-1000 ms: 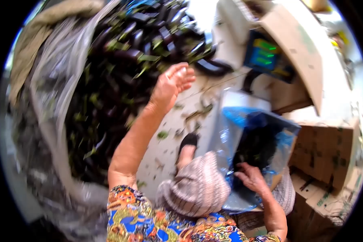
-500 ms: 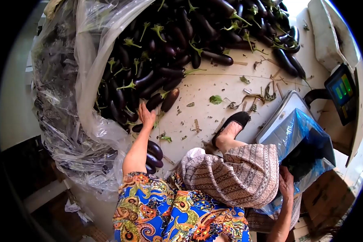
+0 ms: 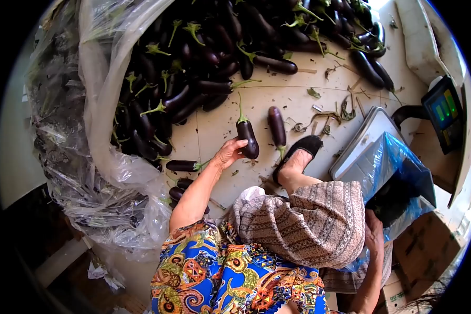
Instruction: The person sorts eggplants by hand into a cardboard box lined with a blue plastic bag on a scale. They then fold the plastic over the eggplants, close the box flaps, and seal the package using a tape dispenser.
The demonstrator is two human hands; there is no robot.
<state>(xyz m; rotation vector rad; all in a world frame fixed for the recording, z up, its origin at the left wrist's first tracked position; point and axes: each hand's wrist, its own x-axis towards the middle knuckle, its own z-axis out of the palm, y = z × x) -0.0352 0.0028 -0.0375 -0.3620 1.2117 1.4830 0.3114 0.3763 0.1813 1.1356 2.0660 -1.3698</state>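
Observation:
My left hand (image 3: 229, 153) is closed round an eggplant (image 3: 248, 140), its green stem pointing away from me, above the pale floor. Just right of it, close to the shoe, is a second eggplant (image 3: 276, 125) with its stem toward me. A large heap of dark eggplants (image 3: 209, 49) fills the far left and middle. My right hand (image 3: 372, 230) is at my right side, fingers curled on the near edge of a blue plastic bag (image 3: 376, 172). Dark contents show inside the bag's mouth, too shadowed to name.
Clear plastic sheeting (image 3: 104, 131) hangs along the heap's left side. A scale display (image 3: 444, 115) with green digits stands at right, beside a grey platform (image 3: 358, 137). My foot in a black shoe (image 3: 309, 146) is on the floor, among dry leaves. Cardboard (image 3: 429, 251) lies at lower right.
My left hand has moved right from the heap's edge and now holds an eggplant. Another eggplant has shifted right, near the shoe. My right hand stays at the bag.

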